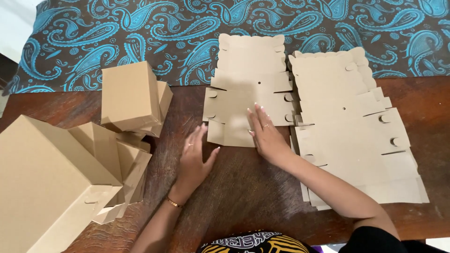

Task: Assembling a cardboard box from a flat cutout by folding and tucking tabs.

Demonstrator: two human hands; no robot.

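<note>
Dark wooden table: right hand presses flat, fingers together, on the brown die-cut cardboard sheet; left hand rests spread beside; the sheet may slide.

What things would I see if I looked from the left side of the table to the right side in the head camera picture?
Folded cardboard boxes → left hand on the wooden table → right hand pressing a flat cardboard sheet → stack of flat cardboard sheets.
</note>
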